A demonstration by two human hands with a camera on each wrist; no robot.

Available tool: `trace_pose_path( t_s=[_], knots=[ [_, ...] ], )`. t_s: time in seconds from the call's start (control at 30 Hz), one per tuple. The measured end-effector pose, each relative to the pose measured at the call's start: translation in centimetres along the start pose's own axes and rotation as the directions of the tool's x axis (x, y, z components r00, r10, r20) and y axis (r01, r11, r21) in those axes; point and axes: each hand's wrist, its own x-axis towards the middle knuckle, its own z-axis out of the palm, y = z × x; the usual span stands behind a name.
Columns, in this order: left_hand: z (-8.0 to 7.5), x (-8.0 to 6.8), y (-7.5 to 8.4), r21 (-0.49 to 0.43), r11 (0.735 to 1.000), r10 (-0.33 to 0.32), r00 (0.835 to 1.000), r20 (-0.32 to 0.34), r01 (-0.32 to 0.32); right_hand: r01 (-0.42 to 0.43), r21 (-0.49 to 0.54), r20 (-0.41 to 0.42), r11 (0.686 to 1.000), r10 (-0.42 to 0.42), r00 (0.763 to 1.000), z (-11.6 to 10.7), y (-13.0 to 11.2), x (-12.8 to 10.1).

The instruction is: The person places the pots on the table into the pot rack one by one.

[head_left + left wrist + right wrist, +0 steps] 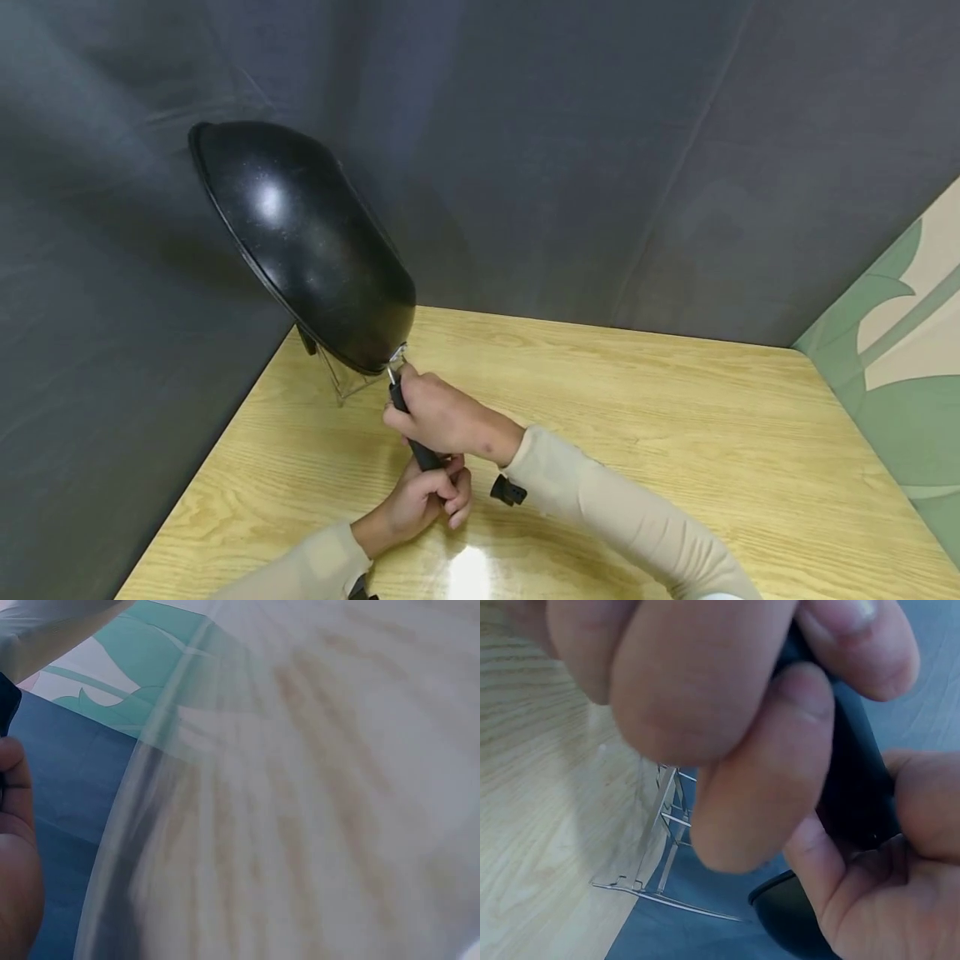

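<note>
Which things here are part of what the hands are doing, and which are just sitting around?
In use: black wok, held up by its handle; right hand and left hand both grip that handle.

Lying about: wire rack behind the wok; wooden table.

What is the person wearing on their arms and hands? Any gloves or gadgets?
No gloves: the left hand and right hand are bare. Both arms wear long, close-fitting beige sleeves that end at the wrists. A small black device sits under the right wrist, and part of a similar black piece shows at the left wrist.
</note>
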Motion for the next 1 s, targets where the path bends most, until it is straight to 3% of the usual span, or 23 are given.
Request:
trace_pose_path(
  t_s=[0.37,1.0],
  knots=[
    [0.2,-0.5,-0.6,-0.063,0.998,0.008,1.0,-0.015,-0.009,-0.006,-0.056,0.009,0.998,0.006,1.0,0.6,0.0,0.1],
    [0.2,-1.4,-0.9,-0.088,0.996,0.017,0.997,-0.077,-0.024,0.025,-0.001,0.035,1.0,-0.025,0.999,1.6,0.9,1.1]
  ],
)
